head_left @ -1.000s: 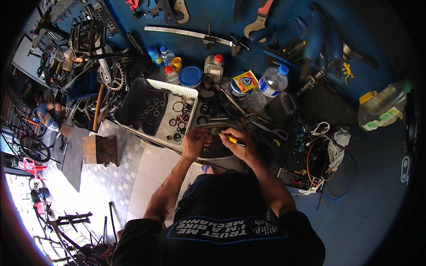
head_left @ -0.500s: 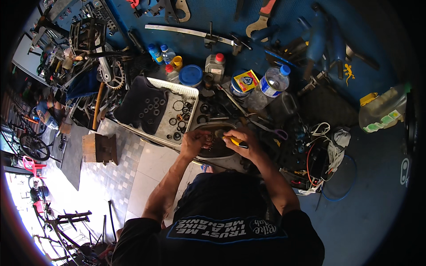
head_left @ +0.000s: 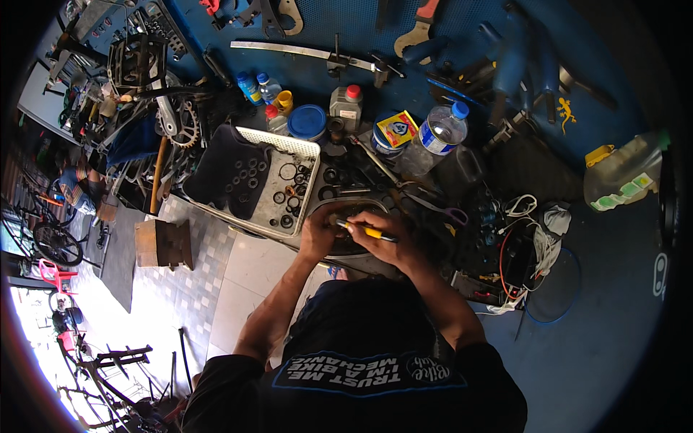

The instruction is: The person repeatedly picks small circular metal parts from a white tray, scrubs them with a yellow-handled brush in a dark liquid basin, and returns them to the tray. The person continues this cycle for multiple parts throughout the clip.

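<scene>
Low over a round basin (head_left: 355, 255) with a pale rim, my two hands work close together. My right hand (head_left: 390, 245) is closed around a yellow-handled brush (head_left: 374, 232), its dark handle end pointing right and its head hidden at my left fingers. My left hand (head_left: 317, 232) is curled, its fingertips meeting the brush's front end; what it pinches is too small and dark to make out. Beside it on the left stands a white plastic basket (head_left: 315, 169). A black cloth (head_left: 225, 169) with several metal rings lies in it, next to loose dark rings (head_left: 287, 221).
Behind the basin stand a grey bottle with red cap (head_left: 346, 105), a blue-lidded tub (head_left: 307, 123) and a clear bottle (head_left: 446, 130). Scissors (head_left: 453, 214) and tangled cables (head_left: 534, 252) are on the right. Tools hang on the blue wall (head_left: 310, 22). Another person (head_left: 79, 184) is at far left.
My right hand and the brush have moved left, up against my left hand. My left fingers, earlier apart from the brush with a small ring-like part, now close in around its front end.
</scene>
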A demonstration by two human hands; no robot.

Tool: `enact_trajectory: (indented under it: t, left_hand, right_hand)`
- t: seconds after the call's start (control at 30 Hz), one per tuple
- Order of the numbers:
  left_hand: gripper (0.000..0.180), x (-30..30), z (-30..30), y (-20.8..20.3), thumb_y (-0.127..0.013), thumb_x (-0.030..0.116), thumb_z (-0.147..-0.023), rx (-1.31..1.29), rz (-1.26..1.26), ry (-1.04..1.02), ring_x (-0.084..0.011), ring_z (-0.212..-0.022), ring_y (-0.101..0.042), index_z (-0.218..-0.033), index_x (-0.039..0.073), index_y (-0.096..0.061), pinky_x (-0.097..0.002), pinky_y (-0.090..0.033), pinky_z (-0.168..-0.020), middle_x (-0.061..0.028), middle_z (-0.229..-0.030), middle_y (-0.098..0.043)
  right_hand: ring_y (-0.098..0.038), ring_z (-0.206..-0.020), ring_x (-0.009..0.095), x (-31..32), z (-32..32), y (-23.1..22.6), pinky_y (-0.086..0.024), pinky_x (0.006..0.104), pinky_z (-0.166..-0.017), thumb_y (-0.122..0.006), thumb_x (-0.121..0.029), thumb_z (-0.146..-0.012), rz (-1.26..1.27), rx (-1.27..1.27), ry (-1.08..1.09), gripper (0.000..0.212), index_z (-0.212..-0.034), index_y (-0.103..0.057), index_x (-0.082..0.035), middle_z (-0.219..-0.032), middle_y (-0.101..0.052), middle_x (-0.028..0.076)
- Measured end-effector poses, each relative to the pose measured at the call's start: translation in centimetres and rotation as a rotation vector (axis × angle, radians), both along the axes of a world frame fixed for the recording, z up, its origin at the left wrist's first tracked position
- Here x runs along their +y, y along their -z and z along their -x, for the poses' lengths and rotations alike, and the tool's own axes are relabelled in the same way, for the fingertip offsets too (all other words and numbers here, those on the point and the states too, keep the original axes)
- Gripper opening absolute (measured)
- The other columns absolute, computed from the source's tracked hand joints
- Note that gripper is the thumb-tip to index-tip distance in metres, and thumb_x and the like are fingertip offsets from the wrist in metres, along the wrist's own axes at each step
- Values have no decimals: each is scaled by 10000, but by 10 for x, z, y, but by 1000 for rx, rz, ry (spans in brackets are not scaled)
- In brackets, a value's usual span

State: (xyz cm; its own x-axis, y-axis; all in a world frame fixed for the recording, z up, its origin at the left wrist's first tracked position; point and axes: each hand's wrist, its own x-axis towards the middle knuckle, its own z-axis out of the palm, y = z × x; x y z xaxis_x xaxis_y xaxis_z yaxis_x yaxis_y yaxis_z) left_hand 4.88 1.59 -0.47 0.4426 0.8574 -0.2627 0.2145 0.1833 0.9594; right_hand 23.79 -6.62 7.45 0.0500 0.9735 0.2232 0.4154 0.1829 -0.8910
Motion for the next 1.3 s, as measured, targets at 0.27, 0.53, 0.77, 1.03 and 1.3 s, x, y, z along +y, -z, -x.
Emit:
enact_trajectory:
  t: [0.27, 0.53, 0.77, 1.03, 1.3]
  left_hand:
    - [431, 0, -4, -4, -619, -55, -991, -115, 61, -150, -121, -860, -737, -1417, -16, -671, -250, -580, -748, -95, -1046, -810]
    - [291, 3, -1, 7, -636, 24, -1033, -7, -45, -87, -131, -840, -732, -1296, -33, -747, -278, -608, -751, -93, -1008, -805]
    - [250, -2, 5, 3, -642, 25, -1027, -118, 172, -41, -166, -936, -766, -1239, -39, -758, -309, -656, -744, -139, -1083, -793]
    - [386, -10, -4, 5, -599, -20, -989, -69, -90, -117, -160, -886, -779, -1366, -22, -682, -311, -661, -736, -146, -1028, -809]
    - [338, -7, -4, -11, -610, -40, -960, -41, -44, -150, -160, -813, -775, -1290, -58, -683, -296, -631, -671, -144, -944, -802]
  right_hand:
    - [-743, -733, 192, 1, -4, 6, -551, 335, -664, -747, -234, -1044, 144, 12, 185, 202, -1012, -683, -45, -790, -721, 126]
    - [-742, -740, 144, -19, -13, 47, -556, 316, -650, -749, -264, -1050, 163, -25, 157, 232, -1031, -690, -40, -775, -728, 79]
    - [-756, -708, 273, -20, -25, 59, -557, 362, -634, -777, -243, -1008, 72, -319, 27, 192, -1010, -700, -67, -780, -726, 139]
    - [-627, -744, 93, 4, 7, 35, -525, 295, -674, -739, -231, -1066, 49, 147, 128, 221, -1013, -663, -30, -809, -669, 71]
    - [-675, -739, 128, -2, -4, 16, -533, 324, -667, -753, -232, -1051, 155, 58, 71, 215, -1018, -684, -31, -814, -708, 80]
